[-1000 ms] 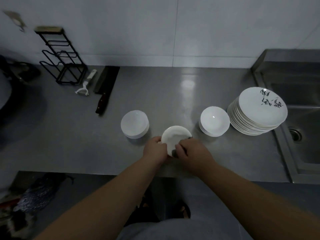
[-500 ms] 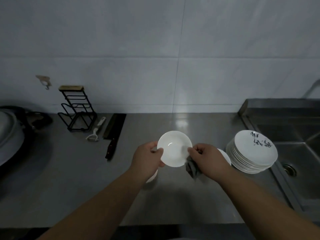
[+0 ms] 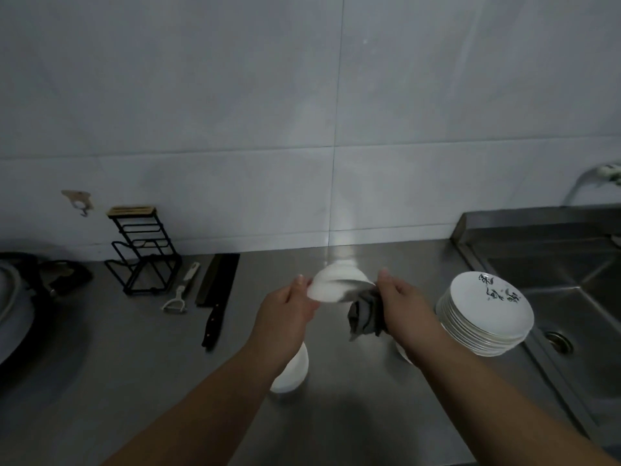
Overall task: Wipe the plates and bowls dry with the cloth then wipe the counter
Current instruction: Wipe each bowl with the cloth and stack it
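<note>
Both hands are up over the steel counter (image 3: 141, 381) with a small white bowl (image 3: 337, 284) held between them, tipped nearly edge-on. The left hand (image 3: 285, 309) grips its left rim, and the right hand (image 3: 403, 307) clutches a bunched grey cloth (image 3: 364, 314) against the other side. A stack of plates (image 3: 487, 314) sits just right, by the sink (image 3: 571, 297); another white bowl (image 3: 292, 371) rests below the left wrist.

White bowl (image 3: 336, 284); grey cloth (image 3: 366, 314); black-patterned white plates (image 3: 487, 307).
</note>
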### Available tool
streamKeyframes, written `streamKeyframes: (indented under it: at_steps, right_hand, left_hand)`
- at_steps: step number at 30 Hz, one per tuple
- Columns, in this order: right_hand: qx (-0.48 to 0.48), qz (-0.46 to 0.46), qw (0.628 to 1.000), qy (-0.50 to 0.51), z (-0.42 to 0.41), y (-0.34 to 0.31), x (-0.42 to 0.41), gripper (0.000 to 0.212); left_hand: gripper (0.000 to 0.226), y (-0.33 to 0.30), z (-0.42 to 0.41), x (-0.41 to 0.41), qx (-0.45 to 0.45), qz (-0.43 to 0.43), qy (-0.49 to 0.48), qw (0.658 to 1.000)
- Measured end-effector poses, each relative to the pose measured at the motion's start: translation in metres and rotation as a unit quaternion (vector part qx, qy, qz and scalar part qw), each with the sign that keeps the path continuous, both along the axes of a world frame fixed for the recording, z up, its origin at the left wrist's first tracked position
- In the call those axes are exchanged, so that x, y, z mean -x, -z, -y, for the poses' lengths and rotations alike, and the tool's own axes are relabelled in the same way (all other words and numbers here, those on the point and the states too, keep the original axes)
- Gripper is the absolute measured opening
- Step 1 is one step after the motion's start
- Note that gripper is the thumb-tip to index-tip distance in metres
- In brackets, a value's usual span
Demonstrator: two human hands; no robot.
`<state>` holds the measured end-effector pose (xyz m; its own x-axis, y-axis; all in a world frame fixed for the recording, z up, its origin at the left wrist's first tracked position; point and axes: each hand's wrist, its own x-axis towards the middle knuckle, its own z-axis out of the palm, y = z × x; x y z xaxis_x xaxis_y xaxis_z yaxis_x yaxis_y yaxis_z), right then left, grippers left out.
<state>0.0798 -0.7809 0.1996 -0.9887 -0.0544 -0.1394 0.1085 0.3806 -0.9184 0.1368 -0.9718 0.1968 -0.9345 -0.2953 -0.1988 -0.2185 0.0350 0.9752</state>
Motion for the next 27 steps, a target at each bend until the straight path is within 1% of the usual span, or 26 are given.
streamKeyframes:
  at_steps: [1,2,3,4,5,6,7,8,10,11,12,13,15,16,17,18,19,20,21,23,25,27]
  right_hand:
    - [0.041,-0.008,0.999,-0.003,-0.002,0.000,0.001,0.060]
    - [0.080,-0.013,0.997,-0.004,-0.005,-0.003,0.002,0.052]
    - [0.109,-0.025,0.994,-0.012,-0.008,-0.006,0.005,0.038]
    - [0.129,-0.040,0.991,-0.022,-0.012,-0.012,0.006,0.024]
    - [0.138,-0.056,0.988,-0.033,-0.017,-0.017,0.008,0.017]
    - [0.135,-0.068,0.988,-0.043,-0.023,-0.023,0.011,0.015]
    - [0.117,-0.079,0.989,-0.052,-0.030,-0.025,0.015,0.014]
    - [0.088,-0.084,0.991,-0.054,-0.037,-0.029,0.018,0.015]
    - [-0.008,-0.096,0.994,-0.053,-0.048,-0.038,0.024,0.016]
    - [-0.050,-0.109,0.992,-0.046,-0.054,-0.042,0.027,0.013]
    - [-0.068,-0.124,0.989,-0.030,-0.058,-0.049,0.028,0.012]
    - [-0.069,-0.145,0.987,-0.006,-0.063,-0.055,0.031,0.018]
    - [-0.026,-0.185,0.980,0.062,-0.071,-0.065,0.037,0.027]
    - [0.016,-0.198,0.976,0.091,-0.073,-0.071,0.039,0.028]
    - [0.069,-0.206,0.971,0.098,-0.073,-0.075,0.041,0.027]
    - [0.122,-0.210,0.967,0.077,-0.072,-0.077,0.042,0.027]
    - [0.154,-0.218,0.963,0.040,-0.071,-0.076,0.041,0.029]
    - [0.153,-0.235,0.960,-0.009,-0.070,-0.073,0.038,0.033]
    - [0.126,-0.257,0.956,-0.069,-0.069,-0.070,0.033,0.039]
    - [0.026,-0.299,0.937,-0.179,-0.071,-0.060,0.023,0.049]
    - [-0.083,-0.345,0.908,-0.220,-0.076,-0.052,0.019,0.059]
    - [-0.158,-0.406,0.873,-0.218,-0.081,-0.052,0.023,0.063]
  left_hand:
    - [0.040,-0.004,-0.004,0.002,-0.003,-0.005,-0.007,1.000]
    - [0.038,-0.007,-0.008,0.005,-0.004,-0.008,-0.010,1.000]
    - [0.032,-0.010,-0.012,0.008,-0.017,-0.010,-0.012,1.000]
    - [0.026,-0.013,-0.015,0.012,-0.051,-0.008,-0.016,0.999]
    - [0.023,-0.016,-0.018,0.017,-0.107,-0.002,-0.019,0.994]
    - [0.026,-0.019,-0.019,0.022,-0.178,0.006,-0.023,0.984]
    - [0.032,-0.022,-0.020,0.027,-0.253,0.014,-0.028,0.967]
    - [0.033,-0.027,-0.021,0.030,-0.312,0.018,-0.027,0.949]
    - [0.028,-0.043,-0.026,0.033,-0.370,0.017,-0.011,0.929]
    - [0.027,-0.051,-0.030,0.034,-0.383,0.011,-0.001,0.923]
    - [0.027,-0.057,-0.033,0.035,-0.393,0.005,0.007,0.919]
    - [0.027,-0.061,-0.036,0.037,-0.397,-0.001,0.013,0.918]
    - [0.030,-0.065,-0.041,0.041,-0.397,-0.005,0.025,0.917]
    - [0.032,-0.067,-0.044,0.043,-0.396,-0.007,0.029,0.918]
    - [0.032,-0.068,-0.048,0.044,-0.394,-0.008,0.031,0.919]
    - [0.032,-0.070,-0.052,0.045,-0.389,-0.010,0.034,0.920]
    - [0.032,-0.072,-0.058,0.046,-0.384,-0.014,0.037,0.923]
    - [0.032,-0.074,-0.064,0.047,-0.378,-0.019,0.038,0.925]
    - [0.033,-0.075,-0.069,0.049,-0.373,-0.026,0.034,0.927]
    - [0.034,-0.076,-0.077,0.053,-0.363,-0.040,0.023,0.931]
    - [0.035,-0.076,-0.080,0.057,-0.354,-0.049,0.009,0.934]
    - [0.035,-0.076,-0.081,0.058,-0.349,-0.053,0.008,0.936]
